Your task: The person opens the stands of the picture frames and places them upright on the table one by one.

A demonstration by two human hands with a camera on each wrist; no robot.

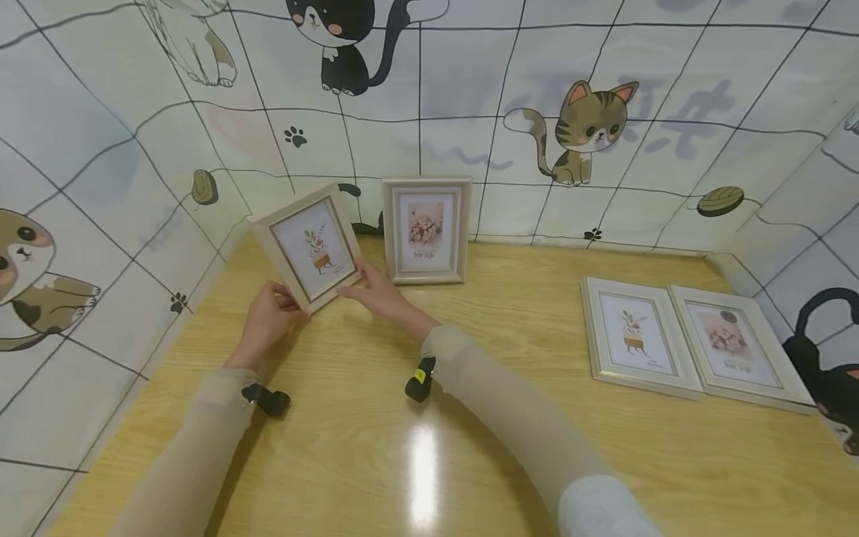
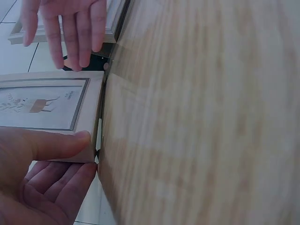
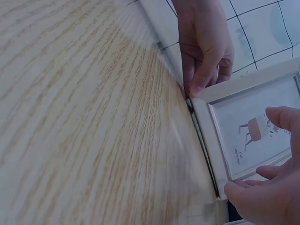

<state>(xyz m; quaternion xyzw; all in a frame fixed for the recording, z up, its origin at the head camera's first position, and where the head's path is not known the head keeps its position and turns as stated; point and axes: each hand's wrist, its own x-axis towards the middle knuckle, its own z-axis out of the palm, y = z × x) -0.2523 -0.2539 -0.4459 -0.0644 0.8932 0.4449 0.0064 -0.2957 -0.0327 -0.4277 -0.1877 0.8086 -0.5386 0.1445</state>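
A cream picture frame with a potted-plant print stands at the back left, turned slightly rightward. At its lower left corner, my left hand pinches the border; the left wrist view shows the thumb on the front and curled fingers underneath. My right hand is at the lower right corner, its fingers straight and spread. In the right wrist view, that hand's thumb overlaps the print and its fingertips are close by the frame's bottom edge. Just right of it stands another picture frame with a pink flower print.
Two more picture frames lie face up on the table's right side: one with a plant print, one with a flower print. A cat-patterned sheet rises behind the wooden table and along its sides.
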